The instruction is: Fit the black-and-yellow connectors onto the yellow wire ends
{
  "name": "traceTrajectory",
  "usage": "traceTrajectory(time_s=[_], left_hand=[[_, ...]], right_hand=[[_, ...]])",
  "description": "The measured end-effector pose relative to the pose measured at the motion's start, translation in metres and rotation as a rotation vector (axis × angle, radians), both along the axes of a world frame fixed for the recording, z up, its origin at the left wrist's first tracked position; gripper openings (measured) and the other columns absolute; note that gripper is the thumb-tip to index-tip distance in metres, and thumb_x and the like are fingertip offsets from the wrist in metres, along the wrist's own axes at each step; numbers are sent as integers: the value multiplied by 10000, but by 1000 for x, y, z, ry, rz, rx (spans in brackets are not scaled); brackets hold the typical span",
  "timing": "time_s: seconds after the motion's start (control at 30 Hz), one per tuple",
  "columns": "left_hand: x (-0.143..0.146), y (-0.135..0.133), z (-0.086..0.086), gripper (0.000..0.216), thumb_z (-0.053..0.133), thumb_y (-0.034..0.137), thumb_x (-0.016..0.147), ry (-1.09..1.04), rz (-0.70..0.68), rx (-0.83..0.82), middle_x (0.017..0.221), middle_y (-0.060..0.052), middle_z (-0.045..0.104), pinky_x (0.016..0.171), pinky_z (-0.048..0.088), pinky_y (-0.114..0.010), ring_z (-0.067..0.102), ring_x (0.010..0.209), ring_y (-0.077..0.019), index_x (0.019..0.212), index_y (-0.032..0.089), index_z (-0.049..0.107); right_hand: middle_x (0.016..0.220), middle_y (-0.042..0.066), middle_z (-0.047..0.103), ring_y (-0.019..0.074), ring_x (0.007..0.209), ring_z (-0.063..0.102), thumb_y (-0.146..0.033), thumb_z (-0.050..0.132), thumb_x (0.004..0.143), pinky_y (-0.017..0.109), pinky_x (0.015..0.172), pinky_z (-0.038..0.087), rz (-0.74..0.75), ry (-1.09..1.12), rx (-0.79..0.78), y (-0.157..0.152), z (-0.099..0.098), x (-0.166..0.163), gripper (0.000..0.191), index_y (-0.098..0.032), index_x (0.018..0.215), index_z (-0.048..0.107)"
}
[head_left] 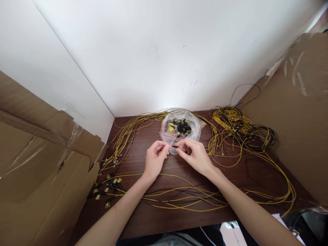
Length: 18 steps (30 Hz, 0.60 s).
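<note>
My left hand [155, 158] and my right hand [194, 155] meet above the middle of a dark wooden table [184, 215]. Both pinch the ends of a thin yellow wire with a small black piece [175, 146] between the fingertips. Just behind the hands lies a clear plastic bag [180, 128] filled with small black and yellow parts. Long yellow and black wires [179, 200] run across the table under my forearms.
A tangled heap of yellow and black wires [238, 128] lies at the back right. More yellow wires [128, 133] fan out at the back left, ending in small connectors [109, 186] near the left edge. Cardboard sheets [38, 164] stand left and right [294, 112]; a white wall is behind.
</note>
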<state>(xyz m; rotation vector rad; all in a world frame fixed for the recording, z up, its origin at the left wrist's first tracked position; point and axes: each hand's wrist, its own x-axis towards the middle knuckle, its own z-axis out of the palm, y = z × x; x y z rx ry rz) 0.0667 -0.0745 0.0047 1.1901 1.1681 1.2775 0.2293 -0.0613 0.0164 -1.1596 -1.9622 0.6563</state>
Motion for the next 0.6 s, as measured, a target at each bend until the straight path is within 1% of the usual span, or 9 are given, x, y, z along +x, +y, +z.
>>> traceTrajectory(time_s=[0.17, 0.3, 0.37, 0.5, 0.57, 0.6], left_hand=[[-1, 0, 1, 167, 589, 297, 796, -40, 10, -24, 676, -5, 617, 548, 423, -184, 511, 573, -80, 822, 146, 522], [-1, -1, 0, 200, 623, 304, 765, 21, -27, -2, 733, -16, 634, 556, 421, -190, 536, 611, -93, 872, 148, 558], [-1, -1, 0, 191, 630, 310, 759, 64, -48, 10, 728, -19, 629, 547, 411, -190, 530, 604, -93, 832, 141, 582], [-2, -1, 0, 193, 626, 319, 762, 96, -49, 13, 639, -2, 592, 524, 393, -190, 490, 546, -81, 745, 131, 585], [-2, -1, 1, 195, 629, 318, 758, 98, -45, 14, 618, 3, 581, 523, 394, -189, 491, 542, -82, 736, 130, 581], [-2, -1, 1, 194, 629, 317, 758, 97, -46, 13, 626, -1, 589, 524, 396, -189, 498, 547, -84, 737, 130, 578]], right_hand=[[753, 9, 603, 142, 666, 540, -160, 566, 804, 253, 591, 419, -6, 10, 1, 1, -1, 0, 113, -192, 894, 627], [729, 7, 590, 136, 638, 530, -168, 558, 812, 250, 573, 415, 19, 3, 12, 0, 0, -1, 103, -194, 883, 628], [730, 8, 588, 133, 629, 528, -172, 549, 819, 248, 565, 414, 38, 4, 12, -1, 1, -2, 101, -195, 880, 626], [744, 11, 595, 133, 622, 530, -180, 542, 829, 252, 562, 416, 45, -2, 7, -2, -1, -3, 102, -197, 892, 621], [770, 20, 608, 144, 656, 546, -193, 544, 837, 267, 599, 436, 53, -3, 20, -1, -2, -3, 109, -197, 915, 620], [801, 29, 620, 157, 703, 562, -202, 549, 839, 282, 643, 452, 59, 3, 41, 0, -1, -3, 117, -198, 932, 619]])
